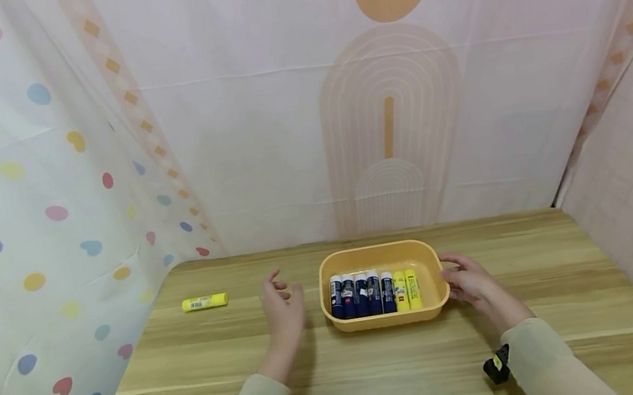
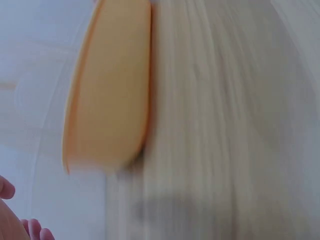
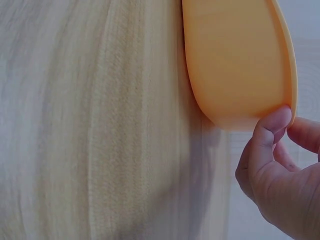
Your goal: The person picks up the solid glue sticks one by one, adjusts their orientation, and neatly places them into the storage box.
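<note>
A shallow yellow-orange plastic basket (image 1: 430,286) rests on the table. Inside it, several dark blue glue sticks (image 1: 362,295) with pale caps lie side by side, with two yellow glue sticks (image 1: 407,290) to their right. My right hand (image 1: 471,280) is at the basket's right end; the right wrist view shows thumb and fingers (image 3: 276,120) pinching the rim. Left of the basket, my left hand (image 1: 283,308) is held apart from it with loosely bent fingers and nothing in them. Only part of that hand shows at the lower left corner of the left wrist view.
Another yellow glue stick (image 1: 205,302) lies by itself near the table's far left side. The wood-grain table (image 1: 395,378) ends at a patterned curtain (image 1: 261,165) behind, with more curtain on both sides.
</note>
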The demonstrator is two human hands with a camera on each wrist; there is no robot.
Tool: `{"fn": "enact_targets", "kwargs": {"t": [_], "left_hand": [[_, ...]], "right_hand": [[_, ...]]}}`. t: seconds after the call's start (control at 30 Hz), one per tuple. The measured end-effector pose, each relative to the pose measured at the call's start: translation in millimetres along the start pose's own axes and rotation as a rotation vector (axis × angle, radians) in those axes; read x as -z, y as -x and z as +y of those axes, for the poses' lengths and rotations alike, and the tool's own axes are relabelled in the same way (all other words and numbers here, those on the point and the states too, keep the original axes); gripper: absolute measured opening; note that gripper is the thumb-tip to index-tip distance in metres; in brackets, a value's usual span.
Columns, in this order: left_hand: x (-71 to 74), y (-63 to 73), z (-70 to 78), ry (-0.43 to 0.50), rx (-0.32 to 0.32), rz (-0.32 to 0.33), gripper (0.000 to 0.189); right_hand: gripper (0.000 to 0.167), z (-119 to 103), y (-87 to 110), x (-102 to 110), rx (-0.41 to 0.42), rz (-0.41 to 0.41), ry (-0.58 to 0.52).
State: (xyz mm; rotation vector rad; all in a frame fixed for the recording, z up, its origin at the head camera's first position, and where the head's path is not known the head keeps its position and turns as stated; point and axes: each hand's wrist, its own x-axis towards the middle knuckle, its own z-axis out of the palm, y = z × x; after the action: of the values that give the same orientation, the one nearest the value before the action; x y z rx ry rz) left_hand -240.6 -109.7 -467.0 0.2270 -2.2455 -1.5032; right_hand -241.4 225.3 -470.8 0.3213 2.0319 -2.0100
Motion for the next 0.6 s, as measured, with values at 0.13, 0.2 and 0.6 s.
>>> {"fn": "enact_targets", "kwargs": {"t": [0.13, 0.2, 0.6], "left_hand": [[26.0, -8.1, -19.0, -0.031, 0.091, -0.022, 0.057], [37.6, -12.2, -26.9, -0.072, 0.144, -0.047, 0.065], [96.2, -51.3, -66.9, -0.459, 0.359, -0.12, 0.096]], "right_hand": [[0.048, 0, 0.4, -1, -0.005, 0.007, -0.006], [0.049, 0, 0.7, 0, -0.003, 0.006, -0.01], [0.05, 1, 1.2, -1, 0.0, 0.014, 0.004]]}}
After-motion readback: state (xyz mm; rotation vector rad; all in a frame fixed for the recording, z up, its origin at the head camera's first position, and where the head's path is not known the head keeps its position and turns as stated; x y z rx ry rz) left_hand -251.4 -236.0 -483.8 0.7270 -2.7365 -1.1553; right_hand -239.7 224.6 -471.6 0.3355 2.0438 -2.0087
